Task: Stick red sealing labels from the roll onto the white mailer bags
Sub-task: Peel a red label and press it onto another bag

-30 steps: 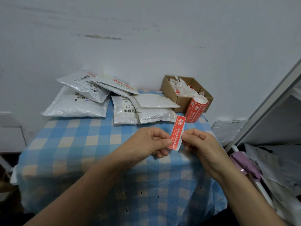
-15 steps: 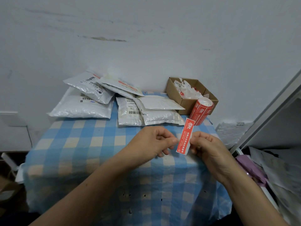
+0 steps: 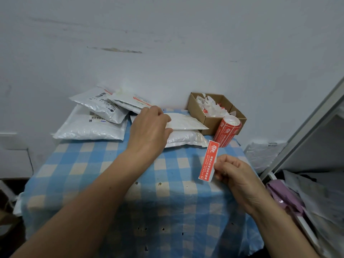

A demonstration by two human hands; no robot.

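The right hand (image 3: pixel 232 170) alone pinches the red paper label (image 3: pixel 208 161) now; the left hand (image 3: pixel 149 127) grabs a white plastic bag (image 3: pixel 186 122) for it.

A cardboard box (image 3: pixel 212 122) of white scraps sits on the blue-checked cloth (image 3: pixel 83 168); a purple bag (image 3: pixel 279 192) lies alongside.

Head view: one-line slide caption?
Right hand pinches a red label; left hand touches the top white mailer bag.
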